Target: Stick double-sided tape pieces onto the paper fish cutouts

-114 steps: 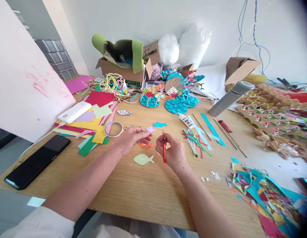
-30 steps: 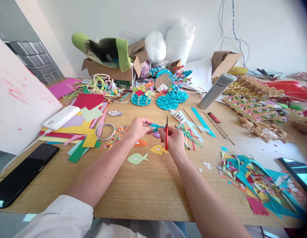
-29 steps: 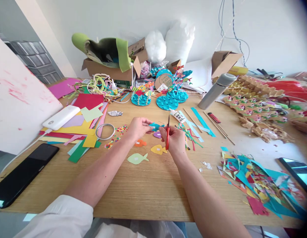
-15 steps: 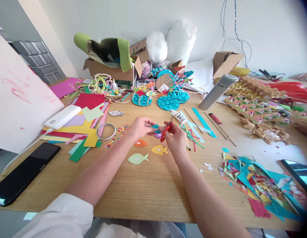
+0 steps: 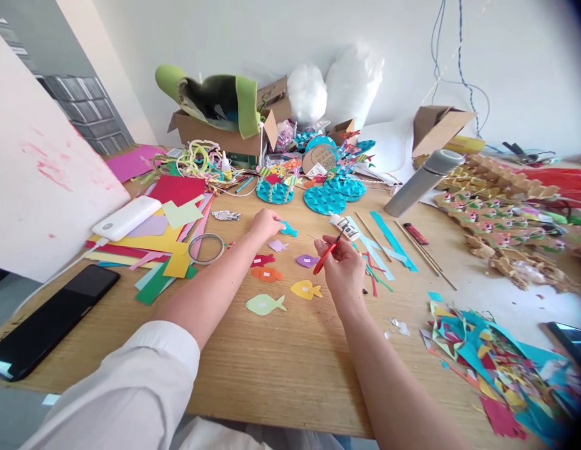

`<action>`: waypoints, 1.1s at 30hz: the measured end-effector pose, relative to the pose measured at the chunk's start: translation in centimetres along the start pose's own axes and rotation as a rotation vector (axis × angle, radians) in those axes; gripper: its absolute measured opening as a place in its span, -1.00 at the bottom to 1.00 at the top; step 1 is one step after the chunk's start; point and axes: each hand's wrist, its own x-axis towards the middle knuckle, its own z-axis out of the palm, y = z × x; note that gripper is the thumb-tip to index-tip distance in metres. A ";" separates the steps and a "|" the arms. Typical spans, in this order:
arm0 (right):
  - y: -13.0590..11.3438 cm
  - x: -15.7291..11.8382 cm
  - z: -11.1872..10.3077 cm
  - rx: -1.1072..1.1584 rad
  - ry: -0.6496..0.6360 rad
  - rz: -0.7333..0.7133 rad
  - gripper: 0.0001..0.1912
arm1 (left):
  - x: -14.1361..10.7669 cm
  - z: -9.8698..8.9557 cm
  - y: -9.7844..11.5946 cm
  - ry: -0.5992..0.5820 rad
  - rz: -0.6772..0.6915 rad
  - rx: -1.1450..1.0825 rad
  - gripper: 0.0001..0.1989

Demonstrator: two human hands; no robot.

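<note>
The fingers of my left hand (image 5: 266, 224) are pinched together at the edge of a small blue paper fish (image 5: 289, 229) on the table. Red-handled scissors (image 5: 326, 255) are gripped in my right hand (image 5: 344, 269), blades pointing away from me. Between my arms lie several more paper fish: a lilac fish (image 5: 278, 245), a dark red fish (image 5: 262, 260), an orange fish (image 5: 268, 274), a purple fish (image 5: 307, 260), a yellow fish (image 5: 305, 289) and a pale green fish (image 5: 265, 304). Some carry small white squares.
Coloured paper sheets (image 5: 180, 190), a tape roll (image 5: 205, 249) and a phone (image 5: 56, 319) lie left. A glue bottle (image 5: 345, 226), a grey flask (image 5: 422, 181) and paper scraps (image 5: 491, 362) are right. Blue round bases (image 5: 324, 199) with decorations stand behind.
My left hand has moved away from the scissors, forward and left, bringing the blue paper piece down beside the lilac fish. My right hand still holds the scissors. The view has shifted slightly.
</note>
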 end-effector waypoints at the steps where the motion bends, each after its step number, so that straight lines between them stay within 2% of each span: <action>1: -0.1 0.0 0.0 -0.005 0.009 -0.005 -0.59 | -0.3 -0.8 0.1 0.011 0.024 0.047 -0.74; 4: -0.1 0.0 -0.1 -0.015 0.029 -0.010 -0.58 | -1.8 -4.7 0.0 0.025 0.101 0.187 -0.70; 7: 0.1 -0.1 0.0 -0.008 0.027 -0.005 -0.57 | -4.2 -8.9 -1.0 -0.026 0.111 0.323 -0.90; 8: 0.2 -0.1 0.0 -0.007 0.026 -0.007 -0.58 | -5.1 -10.0 -1.6 -0.062 0.104 0.400 -0.91; 9: 0.2 -0.2 0.1 -0.007 0.025 -0.009 -0.58 | -5.9 -10.8 -2.3 -0.117 0.098 0.591 -0.87; 11: 0.2 -0.4 0.4 -0.013 0.022 -0.012 -0.59 | -7.4 -11.7 -3.7 -0.133 0.069 0.684 -0.82; 14: 0.1 -0.6 0.6 -0.021 0.009 -0.015 -0.60 | -8.9 -11.7 -5.5 -0.134 0.041 0.724 -0.79; 17: 0.1 -0.7 0.7 -0.018 -0.006 -0.020 -0.61 | -9.4 -11.6 -6.0 -0.109 0.036 0.731 -0.81; 20: 0.1 -0.8 0.8 -0.025 -0.025 -0.025 -0.65 | -9.9 -12.2 -4.9 0.001 0.082 0.681 -0.85; 22: -0.1 -1.2 0.8 -0.008 -0.064 -0.049 -0.70 | -10.8 -12.4 -3.4 0.059 0.156 0.491 -0.89; 23: -0.2 -1.5 0.8 0.014 -0.096 -0.068 -0.73 | -11.5 -12.4 -2.6 0.022 0.195 0.330 -0.90; 25: -0.6 -2.2 0.8 0.073 -0.177 -0.121 -0.78 | -12.9 -11.8 -1.0 -0.152 0.272 0.028 -0.91; 26: -0.8 -2.6 0.8 0.100 -0.217 -0.150 -0.80 | -13.7 -11.2 -0.3 -0.190 0.300 -0.034 -0.90; 29: -1.5 -3.4 0.8 0.140 -0.309 -0.214 -0.82 | -15.5 -9.0 0.7 -0.171 0.370 -0.021 -0.91; 33: -2.0 -3.7 0.7 0.143 -0.360 -0.248 -0.84 | -16.6 -6.7 0.4 -0.179 0.405 0.034 -0.96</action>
